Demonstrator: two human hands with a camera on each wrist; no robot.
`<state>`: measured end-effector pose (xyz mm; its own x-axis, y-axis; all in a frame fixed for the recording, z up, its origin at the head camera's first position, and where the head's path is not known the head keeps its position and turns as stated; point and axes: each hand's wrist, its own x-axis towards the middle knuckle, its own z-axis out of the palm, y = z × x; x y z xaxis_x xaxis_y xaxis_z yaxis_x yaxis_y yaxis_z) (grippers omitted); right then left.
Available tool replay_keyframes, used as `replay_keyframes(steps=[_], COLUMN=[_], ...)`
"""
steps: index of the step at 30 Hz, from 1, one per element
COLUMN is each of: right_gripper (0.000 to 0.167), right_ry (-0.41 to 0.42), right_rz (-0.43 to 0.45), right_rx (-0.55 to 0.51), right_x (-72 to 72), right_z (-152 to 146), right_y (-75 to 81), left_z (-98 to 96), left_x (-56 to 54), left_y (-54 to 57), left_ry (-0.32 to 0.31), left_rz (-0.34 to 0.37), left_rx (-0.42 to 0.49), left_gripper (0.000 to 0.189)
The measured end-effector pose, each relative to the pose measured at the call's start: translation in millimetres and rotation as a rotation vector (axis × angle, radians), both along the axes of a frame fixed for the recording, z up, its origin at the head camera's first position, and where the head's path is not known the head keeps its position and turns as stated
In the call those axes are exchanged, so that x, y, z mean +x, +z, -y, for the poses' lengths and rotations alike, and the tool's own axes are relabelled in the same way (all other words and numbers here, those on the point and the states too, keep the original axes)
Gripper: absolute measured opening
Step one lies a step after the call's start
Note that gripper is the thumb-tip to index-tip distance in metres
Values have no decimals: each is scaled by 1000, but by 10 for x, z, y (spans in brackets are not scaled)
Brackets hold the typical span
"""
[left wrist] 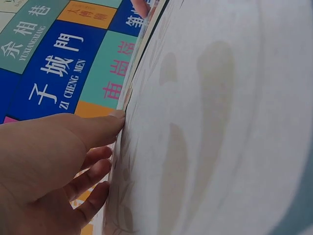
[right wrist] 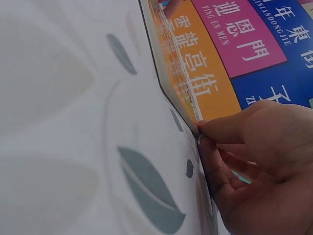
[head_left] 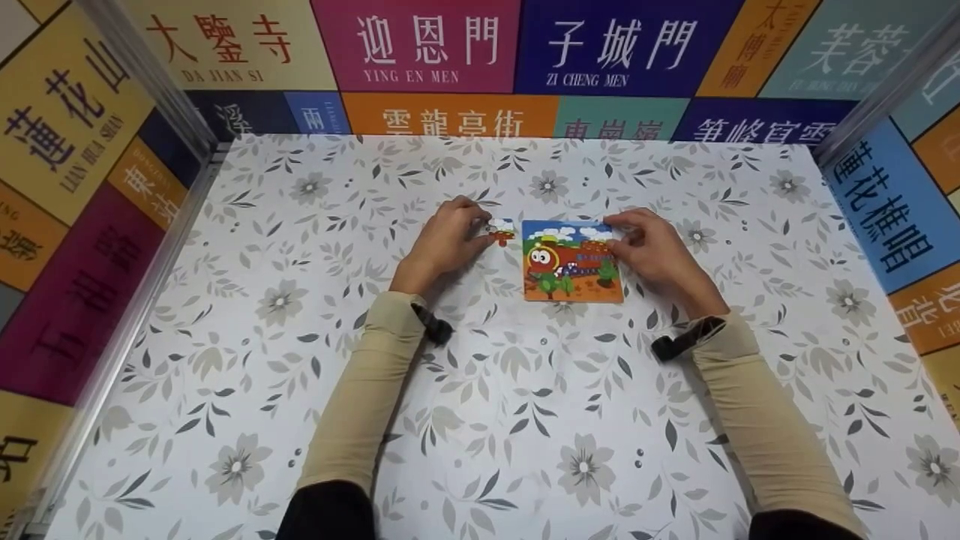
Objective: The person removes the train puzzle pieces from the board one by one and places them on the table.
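Observation:
A square cartoon-train puzzle board [head_left: 562, 277] lies flat on the table, picture side up. At its right edge my right hand [head_left: 654, 246] holds the board between thumb and fingertips; the right wrist view shows the thumb and index finger meeting at the board's edge [right wrist: 168, 95]. Left of the board, a small puzzle piece [head_left: 503, 231] in white, blue and red sits a short gap away. The thumb and index finger of my left hand [head_left: 448, 238] pinch this piece and cover its left part. In the left wrist view, the left thumb [left wrist: 100, 128] reaches the table-level edge.
The table [head_left: 555, 405] has a white cover printed with grey leaves and flowers. Upright panels [head_left: 427, 45] with coloured blocks and large lettering stand along the back and both sides. Black straps with small cameras [head_left: 437, 330] sit at both wrists.

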<state>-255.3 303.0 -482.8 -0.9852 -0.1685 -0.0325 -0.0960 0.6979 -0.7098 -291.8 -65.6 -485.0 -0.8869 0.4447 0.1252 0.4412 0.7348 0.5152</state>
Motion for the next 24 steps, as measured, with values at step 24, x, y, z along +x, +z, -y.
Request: replay_keyframes(steps=[24], right_gripper=[42], right_ry=[-22], right_rz=[27], right_rx=[-11], right_x=[-19], right_z=[20], right_y=[3], left_z=[-459], left_x=[98], left_y=[64], left_ry=[-158], left_rz=[61], left_rx=[143], left_gripper=[43])
